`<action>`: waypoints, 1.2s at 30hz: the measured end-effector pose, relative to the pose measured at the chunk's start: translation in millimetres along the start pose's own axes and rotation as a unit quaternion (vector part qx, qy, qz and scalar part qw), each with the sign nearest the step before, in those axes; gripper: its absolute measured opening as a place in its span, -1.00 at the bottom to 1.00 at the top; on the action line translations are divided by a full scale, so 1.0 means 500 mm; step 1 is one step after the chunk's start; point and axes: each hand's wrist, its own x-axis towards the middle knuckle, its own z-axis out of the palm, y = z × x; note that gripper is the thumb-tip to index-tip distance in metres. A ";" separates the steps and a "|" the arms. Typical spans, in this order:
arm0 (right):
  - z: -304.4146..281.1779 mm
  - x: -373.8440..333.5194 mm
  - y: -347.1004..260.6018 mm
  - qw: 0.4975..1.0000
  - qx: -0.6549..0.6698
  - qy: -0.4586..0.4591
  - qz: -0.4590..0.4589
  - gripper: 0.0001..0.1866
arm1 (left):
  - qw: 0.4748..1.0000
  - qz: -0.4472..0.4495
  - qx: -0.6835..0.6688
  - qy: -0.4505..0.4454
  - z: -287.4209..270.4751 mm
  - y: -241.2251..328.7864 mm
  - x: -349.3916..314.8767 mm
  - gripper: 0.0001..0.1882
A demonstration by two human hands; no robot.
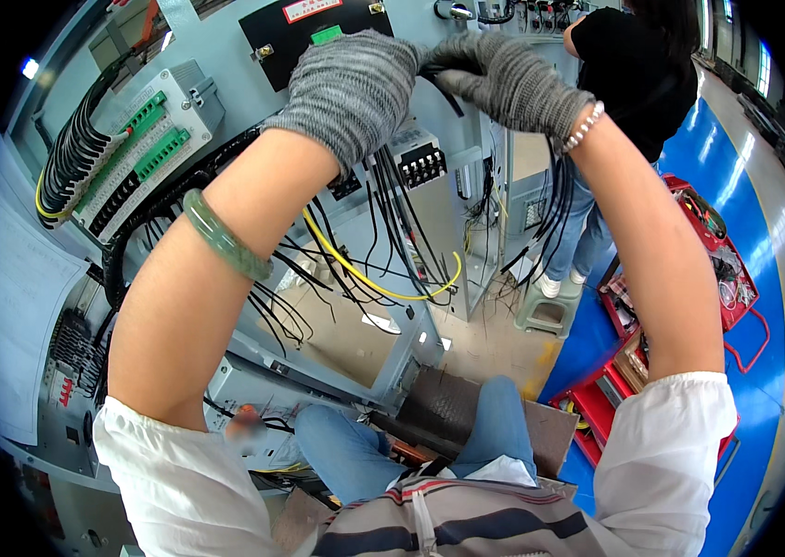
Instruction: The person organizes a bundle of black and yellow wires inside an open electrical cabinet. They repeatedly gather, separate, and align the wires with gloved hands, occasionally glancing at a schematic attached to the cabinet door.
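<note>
Both my hands wear grey knitted gloves and are raised close together at the top of the view. My right hand [515, 85] is closed around a bundle of black wires [449, 96]; one end pokes out below its fingers. Beside it, my left hand [355, 91] is curled at the same bundle, back of the hand up, fingertips hidden. Loose black wires [392, 200] hang beneath the left hand, and more black wires [555, 209] hang under the right wrist. A yellow wire [383, 288] curves below the hands.
A grey module with green terminal blocks [162, 153] and bundled wiring sits at left, near a paper sheet [17, 288]. A black plate [295, 42] is behind my left hand. Another person [634, 74] stands on a small stool [548, 311] at right, near red toolboxes [597, 408].
</note>
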 end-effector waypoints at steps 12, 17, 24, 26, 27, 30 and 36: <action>0.006 0.002 0.004 0.961 -0.275 0.030 0.005 -0.68 | 0.992 0.022 -0.125 0.009 -0.002 -0.021 0.009 -0.70; 0.028 -0.025 -0.027 0.974 -0.208 0.091 -0.014 -0.58 | 0.992 0.045 -0.118 -0.004 0.006 -0.024 0.017 -0.72; -0.016 -0.080 -0.106 0.939 -0.273 0.208 -0.038 -0.61 | 0.993 0.042 -0.109 -0.004 0.010 -0.024 0.016 -0.71; 0.013 -0.113 -0.109 0.959 -0.225 0.161 0.064 -0.59 | 0.993 0.062 -0.103 -0.012 0.009 -0.036 0.015 -0.68; 0.026 -0.133 -0.102 0.962 -0.204 0.138 0.120 -0.57 | 0.993 0.021 -0.115 -0.024 -0.030 -0.012 0.000 -0.79; 0.060 -0.124 -0.065 0.964 -0.148 0.175 0.133 -0.56 | 0.993 0.014 -0.106 -0.050 -0.035 -0.008 0.009 -0.73; 0.110 -0.047 -0.070 0.924 0.224 0.145 0.275 -0.52 | 0.992 0.039 -0.122 -0.009 -0.001 -0.031 0.009 -0.66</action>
